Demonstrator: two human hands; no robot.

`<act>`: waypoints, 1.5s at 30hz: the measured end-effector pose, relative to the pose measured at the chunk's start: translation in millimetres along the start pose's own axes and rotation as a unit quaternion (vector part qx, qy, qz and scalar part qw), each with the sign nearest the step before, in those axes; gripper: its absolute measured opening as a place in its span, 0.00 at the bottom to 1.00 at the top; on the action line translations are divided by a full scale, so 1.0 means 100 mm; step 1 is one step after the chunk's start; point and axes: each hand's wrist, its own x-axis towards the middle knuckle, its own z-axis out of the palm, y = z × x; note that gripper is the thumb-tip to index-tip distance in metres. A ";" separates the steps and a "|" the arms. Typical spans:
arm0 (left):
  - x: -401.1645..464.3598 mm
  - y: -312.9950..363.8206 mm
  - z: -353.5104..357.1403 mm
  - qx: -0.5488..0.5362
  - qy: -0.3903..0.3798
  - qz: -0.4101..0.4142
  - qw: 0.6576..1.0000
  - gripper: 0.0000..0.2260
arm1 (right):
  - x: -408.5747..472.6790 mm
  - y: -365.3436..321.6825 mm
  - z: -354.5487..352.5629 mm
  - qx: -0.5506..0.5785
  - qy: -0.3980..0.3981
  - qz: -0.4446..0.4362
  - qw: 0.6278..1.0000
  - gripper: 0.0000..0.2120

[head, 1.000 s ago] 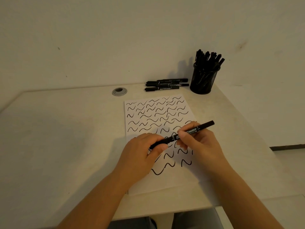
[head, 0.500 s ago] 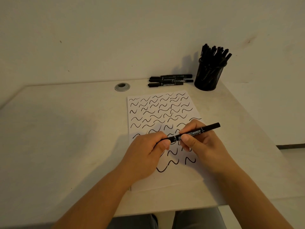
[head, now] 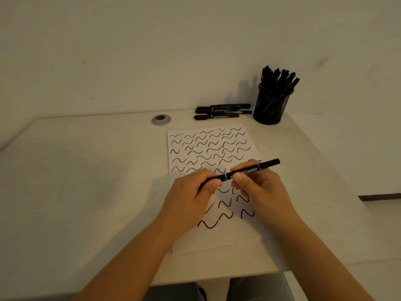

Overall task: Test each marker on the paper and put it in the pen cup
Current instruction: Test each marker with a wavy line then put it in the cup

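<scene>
1. Hands: left hand (head: 191, 198) curls its fingers round the near-left end of a black marker (head: 240, 172), thumb pressed on the barrel; right hand (head: 258, 187) pinches the same marker at mid-barrel between thumb and forefinger, just beside the left.
2. Marker: held level above the lower part of the paper (head: 217, 240), its free end pointing away to the right — white lettering reads "MARKER" on the barrel. Whether a cap is on the gripped end cannot be told.
3. Paper: white sheet lying flat on the desk (head: 86, 181), covered with rows of black wavy strokes — small ones toward the far edge, larger ones near the hands.
4. Loose markers (head: 222, 111): a small group of black markers lying side by side on the desk beyond the paper's far edge, near the wall.
5. Pen cup (head: 271, 105): black mesh cup standing upright just right of the loose markers, filled with black markers.
6. Cable grommet (head: 161, 120): round metal fitting set in the desk, left of the loose markers.
</scene>
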 end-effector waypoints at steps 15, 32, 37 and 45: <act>0.43 0.14 -0.22 0.141 0.088 0.000 0.986 0.06 | 0.45 -0.35 0.04 -0.476 -0.010 -0.222 0.851 0.10; 1.93 -0.23 -0.33 0.218 -0.018 -0.043 0.975 0.12 | 1.73 -0.72 -0.78 -0.310 0.130 -0.092 0.937 0.09; 2.22 -0.67 -0.31 0.282 -0.061 -0.057 0.956 0.12 | 2.07 -0.80 -0.99 -0.211 0.210 -0.088 0.951 0.11; 2.48 -0.99 -0.18 0.335 -0.085 -0.054 0.937 0.14 | 2.29 -0.57 -1.11 -0.237 0.225 -0.080 0.942 0.09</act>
